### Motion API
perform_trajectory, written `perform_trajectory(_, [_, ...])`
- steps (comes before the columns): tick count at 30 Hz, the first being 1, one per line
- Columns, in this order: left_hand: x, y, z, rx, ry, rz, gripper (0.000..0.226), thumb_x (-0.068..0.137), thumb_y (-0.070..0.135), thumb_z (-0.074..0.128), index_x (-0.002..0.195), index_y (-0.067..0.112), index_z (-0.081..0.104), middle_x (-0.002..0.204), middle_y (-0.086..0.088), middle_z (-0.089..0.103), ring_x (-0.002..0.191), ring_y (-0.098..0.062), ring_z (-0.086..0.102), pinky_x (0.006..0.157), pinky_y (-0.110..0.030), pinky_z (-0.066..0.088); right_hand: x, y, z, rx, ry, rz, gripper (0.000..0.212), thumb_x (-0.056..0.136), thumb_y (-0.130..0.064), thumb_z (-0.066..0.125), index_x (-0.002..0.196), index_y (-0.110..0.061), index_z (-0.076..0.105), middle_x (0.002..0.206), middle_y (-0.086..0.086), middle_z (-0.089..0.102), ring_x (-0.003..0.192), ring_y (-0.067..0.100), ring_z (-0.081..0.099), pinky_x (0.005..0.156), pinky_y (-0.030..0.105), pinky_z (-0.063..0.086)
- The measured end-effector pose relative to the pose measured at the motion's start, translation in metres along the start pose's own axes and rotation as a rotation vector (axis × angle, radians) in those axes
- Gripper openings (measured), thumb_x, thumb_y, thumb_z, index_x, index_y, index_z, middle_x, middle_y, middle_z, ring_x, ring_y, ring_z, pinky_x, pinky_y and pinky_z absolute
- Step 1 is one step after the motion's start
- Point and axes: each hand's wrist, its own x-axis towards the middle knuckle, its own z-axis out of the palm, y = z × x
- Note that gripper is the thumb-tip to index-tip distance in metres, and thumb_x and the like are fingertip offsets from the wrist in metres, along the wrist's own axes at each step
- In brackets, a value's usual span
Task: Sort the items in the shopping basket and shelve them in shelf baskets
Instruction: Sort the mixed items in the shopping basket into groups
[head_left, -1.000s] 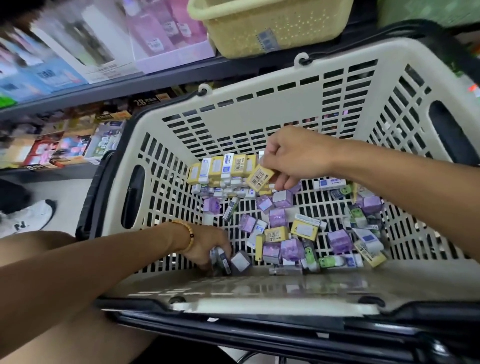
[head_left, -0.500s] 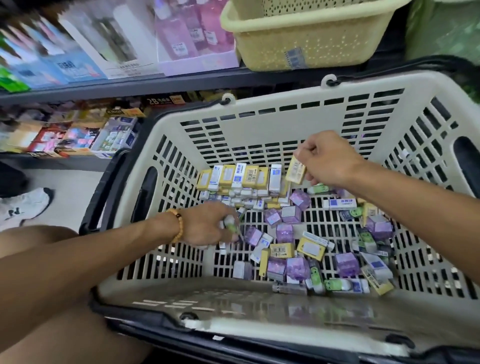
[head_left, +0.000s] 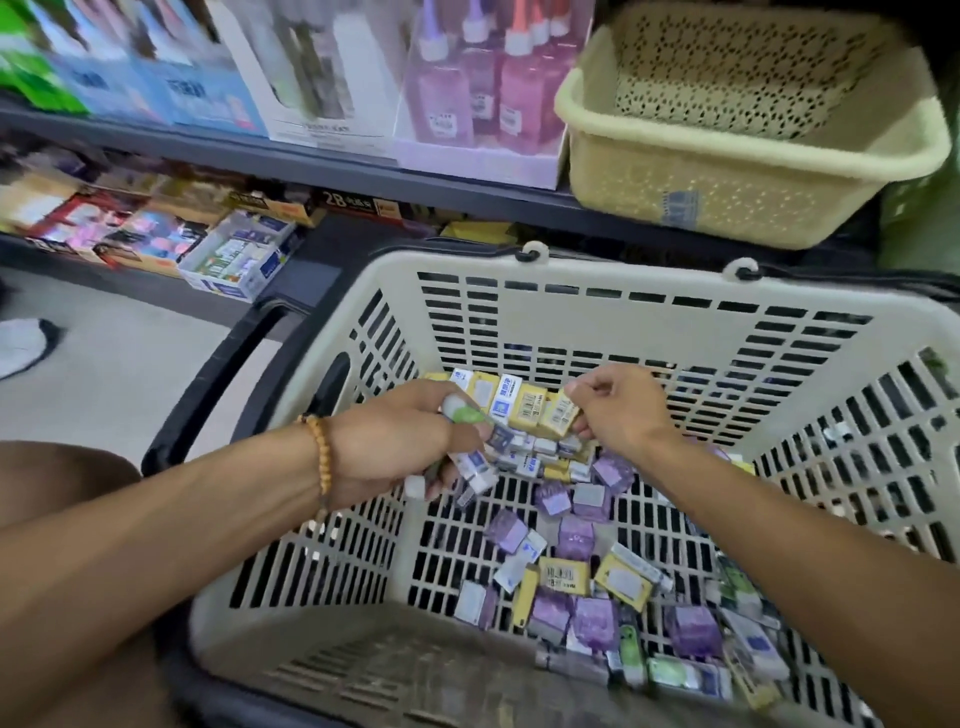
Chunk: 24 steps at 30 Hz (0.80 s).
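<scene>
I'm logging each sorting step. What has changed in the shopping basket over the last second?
The left hand rose from the near corner to the far row, now gripping several small packs, one green-capped. The right hand set its yellow box at the row's right end and still pinches it. The loose purple and yellow boxes on the shopping basket floor stayed put.

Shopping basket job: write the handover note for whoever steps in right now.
Left hand: grips several small packs, one green-capped, over the shopping basket.
Right hand: pinches a yellow box at the end of the row of boxes along the far wall.
Done: that row of yellow and blue-white boxes is lined up.
Left: loose purple, yellow and green items lie scattered on the basket floor; the cream shelf basket on the shelf above shows nothing inside.
</scene>
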Motion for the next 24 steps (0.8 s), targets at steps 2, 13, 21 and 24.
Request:
perform_trajectory(2, [0.001, -0.001, -0.001, -0.018, 0.016, 0.008, 0.011, 0.094, 0.012, 0.058, 0.102, 0.004, 0.06, 0.078, -0.008, 0.06, 0.047, -0.006, 0.049, 0.04, -0.02, 0.041, 0.002, -0.001, 0.004, 0.047, 0.031, 0.006, 0.01, 0.092, -0.006, 0.064, 0.085, -0.008, 0.071, 0.074, 0.01, 0.069, 0.061, 0.02, 0.064, 0.071, 0.042, 0.061])
perform_trajectory(13, [0.016, 0.009, 0.006, 0.008, 0.042, 0.062, 0.02, 0.094, 0.015, 0.06, 0.107, 0.001, 0.063, 0.094, -0.018, 0.063, 0.059, -0.013, 0.053, 0.057, -0.029, 0.045, -0.018, -0.014, -0.029, 0.17, -0.254, -0.042, 0.018, 0.097, -0.028, 0.058, 0.094, -0.017, 0.071, 0.084, 0.005, 0.075, 0.069, 0.013, 0.071, 0.058, 0.021, 0.054])
perform_trajectory(21, [0.022, 0.013, 0.021, -0.018, 0.025, 0.11, 0.01, 0.094, 0.007, 0.058, 0.098, 0.0, 0.065, 0.092, -0.014, 0.064, 0.062, -0.011, 0.054, 0.046, -0.019, 0.044, -0.03, -0.019, -0.032, 0.46, -0.496, 0.054, 0.009, 0.09, -0.016, 0.067, 0.088, -0.01, 0.072, 0.081, 0.01, 0.072, 0.066, 0.015, 0.068, 0.06, 0.023, 0.057])
perform_trajectory(24, [0.025, 0.011, 0.018, -0.016, 0.083, 0.066, 0.007, 0.092, 0.002, 0.06, 0.09, 0.005, 0.065, 0.102, -0.017, 0.065, 0.059, -0.011, 0.058, 0.049, -0.019, 0.046, -0.02, -0.006, -0.05, 0.477, -0.349, 0.15, 0.011, 0.091, -0.015, 0.066, 0.088, -0.005, 0.07, 0.07, 0.005, 0.062, 0.056, 0.011, 0.055, 0.054, 0.022, 0.05])
